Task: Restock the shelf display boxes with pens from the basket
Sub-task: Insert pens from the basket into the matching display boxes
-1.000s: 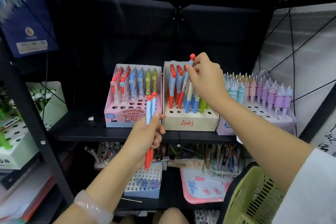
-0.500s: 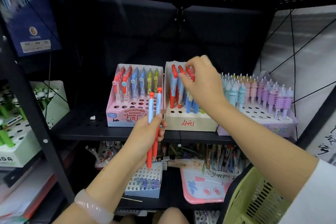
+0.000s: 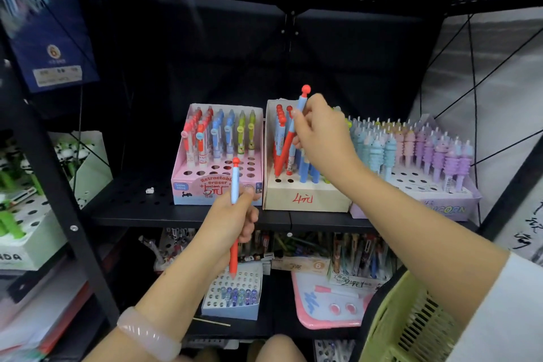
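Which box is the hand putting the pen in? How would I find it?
Look at the black shelf with three boxes of pens in a row. The middle one is the beige box, where the right hand holds a blue-and-red pen. It is plain, with a red handwritten price; its neighbours are pink and purple.

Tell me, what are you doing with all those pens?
A person is filling the beige display box on the shelf. The right hand holds one red-and-blue pen tilted over the box, among pens already standing in it. The left hand holds another red-and-blue pen upright in front of the pink eraser-pen box. The green basket sits at the lower right.
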Tool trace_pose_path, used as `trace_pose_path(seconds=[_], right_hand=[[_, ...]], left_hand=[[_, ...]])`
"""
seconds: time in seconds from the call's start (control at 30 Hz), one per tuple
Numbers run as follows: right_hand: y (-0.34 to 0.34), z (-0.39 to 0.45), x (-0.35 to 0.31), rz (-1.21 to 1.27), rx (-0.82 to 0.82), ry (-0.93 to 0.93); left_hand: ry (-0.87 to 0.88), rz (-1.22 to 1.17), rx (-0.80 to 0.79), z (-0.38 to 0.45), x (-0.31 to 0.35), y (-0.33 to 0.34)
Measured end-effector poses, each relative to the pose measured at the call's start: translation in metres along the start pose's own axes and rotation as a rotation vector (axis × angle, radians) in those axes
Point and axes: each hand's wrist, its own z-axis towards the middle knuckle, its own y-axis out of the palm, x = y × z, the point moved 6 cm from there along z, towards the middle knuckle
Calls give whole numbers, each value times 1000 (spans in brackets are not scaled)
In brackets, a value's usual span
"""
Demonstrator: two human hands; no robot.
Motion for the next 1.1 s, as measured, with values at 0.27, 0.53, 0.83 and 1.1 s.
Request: trace_pose_path(seconds=[0.27,0.53,0.83,1.1], right_hand=[[7,1,6,-83,-1,-18],[11,1,6,-109,-25,-17],[37,-24,15,-100,-313,90],[32,-36,-2,332,-330,108]], left_hand=[[-92,-239,-36,-3,0,2],[51,-27,11,-1,6,2],[151,-24,-11,-1,12,3],[168,91,-53,-2,17,17]])
